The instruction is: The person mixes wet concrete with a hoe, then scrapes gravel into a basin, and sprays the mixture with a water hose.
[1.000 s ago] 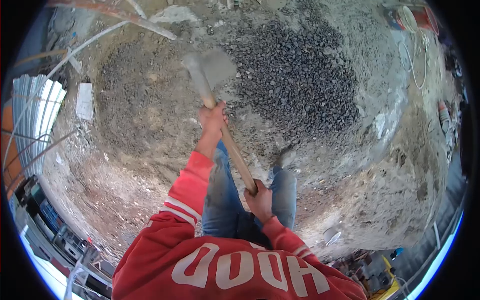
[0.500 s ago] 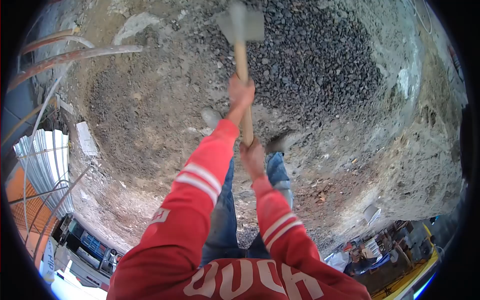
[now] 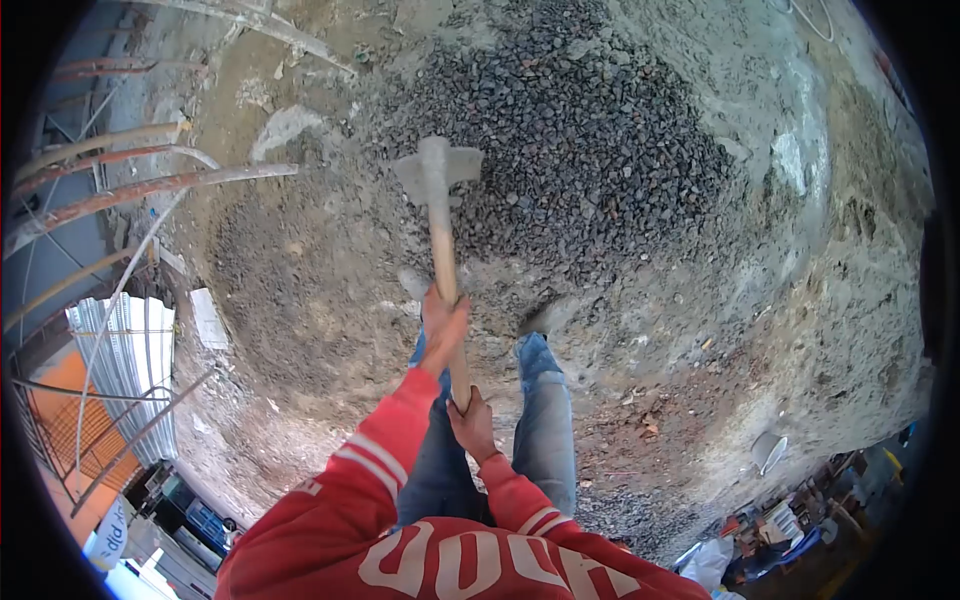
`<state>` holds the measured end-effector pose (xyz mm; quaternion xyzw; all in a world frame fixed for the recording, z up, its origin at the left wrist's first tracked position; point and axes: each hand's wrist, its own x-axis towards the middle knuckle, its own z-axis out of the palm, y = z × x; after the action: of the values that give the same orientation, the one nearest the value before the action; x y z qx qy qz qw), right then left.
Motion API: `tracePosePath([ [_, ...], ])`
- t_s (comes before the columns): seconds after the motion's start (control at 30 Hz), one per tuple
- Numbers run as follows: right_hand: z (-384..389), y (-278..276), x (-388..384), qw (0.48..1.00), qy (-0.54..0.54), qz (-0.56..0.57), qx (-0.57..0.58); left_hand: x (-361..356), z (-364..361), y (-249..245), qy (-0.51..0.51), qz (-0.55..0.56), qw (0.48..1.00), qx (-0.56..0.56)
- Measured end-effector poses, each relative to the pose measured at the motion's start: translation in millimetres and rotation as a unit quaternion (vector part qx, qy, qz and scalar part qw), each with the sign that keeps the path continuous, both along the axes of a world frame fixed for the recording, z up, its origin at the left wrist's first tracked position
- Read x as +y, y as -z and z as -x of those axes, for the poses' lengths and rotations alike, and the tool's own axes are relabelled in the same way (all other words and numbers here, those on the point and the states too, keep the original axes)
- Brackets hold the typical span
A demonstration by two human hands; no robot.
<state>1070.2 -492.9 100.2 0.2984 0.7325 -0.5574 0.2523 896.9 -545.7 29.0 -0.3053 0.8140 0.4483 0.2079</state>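
A hoe (image 3: 442,240) with a pale wooden handle and a broad, dusty metal blade stretches out ahead of me. Its blade rests at the left edge of a heap of dark gravel (image 3: 590,160). Around the middle of the handle my left hand (image 3: 443,325) is closed. Nearer my body, my right hand (image 3: 474,425) grips the lower end of the handle. Both red sleeves reach in from below, and my jeans show beneath the hands.
Bent rods and pipes (image 3: 160,190) jut in from the left, above a corrugated metal sheet (image 3: 130,350). A white bucket (image 3: 768,452) lies at the lower right, near piled clutter (image 3: 790,525). Rough dirt surrounds the gravel.
The hoe and both hands have come back toward my body and a little left. The blade has moved from the gravel's far side to its nearer left edge.
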Motion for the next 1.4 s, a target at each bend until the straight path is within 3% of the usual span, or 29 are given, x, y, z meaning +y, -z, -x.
tracePosePath([
  [0.1, 15.2, -7.8, 23.5, 0.999, -0.045, -0.013, 0.013, 23.1, 12.7, -78.0, -0.075, -0.076, 0.991, 0.079],
  [0.17, 55.9, -4.3, 40.8, 0.996, -0.017, -0.036, 0.077, 46.5, 49.3, -123.4, -0.089, -0.144, 0.976, 0.138],
  [0.27, 126.3, 13.9, 68.7, 0.987, 0.011, -0.074, 0.144, 75.8, 110.5, -110.6, 0.005, -0.125, 0.952, 0.279],
  [0.37, 139.6, 54.4, 75.2, 0.990, 0.052, -0.072, 0.109, 103.0, 144.4, -51.8, 0.026, -0.082, 0.961, 0.263],
  [0.43, 99.4, 104.4, 60.3, 0.984, 0.064, -0.132, 0.098, 102.3, 112.6, 45.6, 0.102, 0.023, 0.967, 0.234],
  [0.5, 58.3, 114.4, 15.1, 0.988, 0.130, -0.057, -0.056, 86.2, 69.5, 113.9, 0.170, 0.021, 0.985, -0.010],
  [0.53, 62.1, 109.4, 3.9, 0.988, 0.130, -0.064, -0.055, 74.4, 61.4, 131.2, 0.190, 0.010, 0.977, -0.097],
  [0.57, 70.2, 92.1, -3.0, 0.977, 0.153, -0.019, -0.145, 65.9, 52.3, 142.8, 0.205, -0.001, 0.961, -0.186],
  [0.6, 74.9, 78.6, -8.3, 0.955, 0.178, 0.028, -0.234, 63.3, 43.9, 148.1, 0.204, -0.008, 0.961, -0.187],
  [0.67, 80.4, 67.9, -19.3, 0.953, 0.182, 0.040, -0.241, 48.0, 40.8, 155.6, 0.186, -0.025, 0.965, -0.185],
  [0.7, 82.3, 63.9, -22.5, 0.951, 0.177, 0.049, -0.248, 39.6, 26.0, 188.6, 0.246, 0.037, 0.966, -0.072],
  [0.83, 23.8, 56.6, -73.1, 0.970, 0.147, -0.007, -0.193, -5.0, 18.3, 101.7, 0.204, -0.062, 0.968, -0.130],
  [0.97, -14.2, -9.9, -108.1, 0.990, 0.080, -0.045, -0.107, -49.5, -16.4, 12.7, 0.221, 0.048, 0.974, -0.009],
  [1.03, -5.6, -11.1, -110.7, 0.993, 0.057, -0.048, -0.090, -65.2, 6.2, -50.9, 0.092, -0.053, 0.994, -0.039],
  [1.07, 0.6, -11.0, -110.2, 0.995, 0.036, -0.051, -0.077, -72.3, 14.3, -59.3, 0.091, -0.048, 0.994, -0.042],
  [1.17, 79.8, 17.2, -85.9, 0.993, 0.003, -0.088, 0.082, -82.5, 68.7, -63.7, 0.002, -0.093, 0.989, 0.115],
  [1.27, 164.4, 45.6, -60.9, 0.991, -0.016, -0.078, 0.103, -62.2, 151.3, -82.9, -0.072, -0.165, 0.969, 0.170],
  [1.33, 164.9, 76.0, -49.2, 0.993, -0.029, -0.088, 0.072, -49.5, 169.2, -46.5, -0.097, -0.190, 0.960, 0.182],
  [1.4, 133.7, 98.8, -41.8, 0.993, -0.042, -0.106, 0.043, -46.2, 136.6, 41.6, -0.096, -0.147, 0.979, 0.105],
])
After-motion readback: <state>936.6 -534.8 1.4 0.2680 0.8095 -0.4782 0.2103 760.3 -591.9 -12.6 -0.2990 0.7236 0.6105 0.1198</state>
